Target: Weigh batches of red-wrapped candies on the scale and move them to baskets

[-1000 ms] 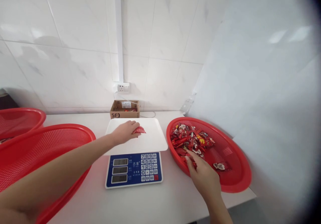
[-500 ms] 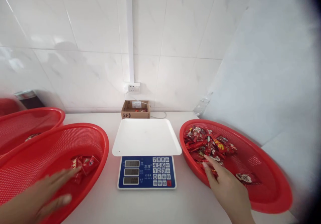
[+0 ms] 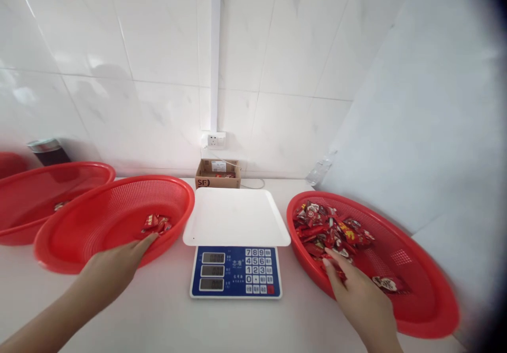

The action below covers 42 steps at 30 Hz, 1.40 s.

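1 scale (image 3: 236,272) on the surface (image 3: 178,326), 1 cardboard box (image 3: 217,183) behind it. 3 red baskets in clear view: right basket (image 3: 425,295), middle basket (image 3: 95,221), far-left basket (image 3: 24,194). Packets: main pile (image 3: 312,230) in right basket, overlapped, no exact count, plus 1 loose packet (image 3: 386,283) beside it; small cluster in middle basket, count unclear. Right hand (image 3: 362,297): half open, thumb and forefinger at pile edge, can't tell if gripping. Left hand (image 3: 113,268): at middle basket's near rim, fingers extended, thumb hidden, grip unclear.
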Available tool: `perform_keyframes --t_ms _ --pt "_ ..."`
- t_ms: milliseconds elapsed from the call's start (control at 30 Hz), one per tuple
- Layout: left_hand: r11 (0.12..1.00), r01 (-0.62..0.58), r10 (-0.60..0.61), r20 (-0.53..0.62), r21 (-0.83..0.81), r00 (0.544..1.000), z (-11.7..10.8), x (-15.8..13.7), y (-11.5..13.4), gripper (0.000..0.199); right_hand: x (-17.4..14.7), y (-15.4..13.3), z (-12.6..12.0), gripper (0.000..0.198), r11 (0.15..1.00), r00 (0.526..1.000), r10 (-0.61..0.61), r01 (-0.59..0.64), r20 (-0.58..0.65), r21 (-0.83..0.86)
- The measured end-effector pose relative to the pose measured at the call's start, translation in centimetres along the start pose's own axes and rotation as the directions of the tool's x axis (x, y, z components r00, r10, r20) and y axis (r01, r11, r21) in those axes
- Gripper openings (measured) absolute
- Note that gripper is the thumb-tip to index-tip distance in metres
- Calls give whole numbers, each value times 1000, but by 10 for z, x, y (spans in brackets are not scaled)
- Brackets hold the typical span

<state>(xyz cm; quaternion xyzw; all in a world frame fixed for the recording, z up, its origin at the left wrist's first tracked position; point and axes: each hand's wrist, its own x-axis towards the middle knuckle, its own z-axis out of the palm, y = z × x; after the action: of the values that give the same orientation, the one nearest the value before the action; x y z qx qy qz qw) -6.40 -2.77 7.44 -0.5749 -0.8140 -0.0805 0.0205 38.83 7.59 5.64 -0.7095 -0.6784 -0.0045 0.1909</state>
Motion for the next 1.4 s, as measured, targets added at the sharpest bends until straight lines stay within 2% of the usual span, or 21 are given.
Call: perform_keyframes --t_ms 67,133,300,433,600,700,800,967,1100,1400 --pt "983 -55 41 86 173 995 -12 18 16 64 0 -1 0 47 1000 1000 -4 4 5 4" --pt "967 -67 45 94 244 995 -20 34 31 62 0 -2 -1 47 1000 1000 0 0 19 3" --pt "994 28 -23 -43 110 999 -38 61 55 52 -1 -2 -3 47 1000 999 4 -5 34 5" --pt "994 113 -110 -182 6 977 -54 69 63 48 0 0 -1 49 1000 999 13 -13 29 0" --pt "996 56 -70 -246 -63 967 -58 64 65 45 2 0 0 53 999 998 37 -37 56 -3" --pt "996 15 -33 -216 -86 976 -54 62 61 45 2 -1 -2 54 998 994 67 -66 84 -6" --pt "997 42 -54 -202 -61 978 -48 63 48 47 1 -2 -3 53 998 994 65 -65 84 -6" --pt "993 31 -20 -104 112 994 -31 64 23 48 -4 -4 -2 51 1000 999 23 -23 37 9" --pt "974 -33 50 -68 225 996 -18 64 17 53 -4 -4 -2 48 1000 1000 1 -1 -1 6" --pt "961 -10 9 6 277 1000 -18 71 -9 53 2 -3 -4 46 1000 1000 -12 12 2 16"
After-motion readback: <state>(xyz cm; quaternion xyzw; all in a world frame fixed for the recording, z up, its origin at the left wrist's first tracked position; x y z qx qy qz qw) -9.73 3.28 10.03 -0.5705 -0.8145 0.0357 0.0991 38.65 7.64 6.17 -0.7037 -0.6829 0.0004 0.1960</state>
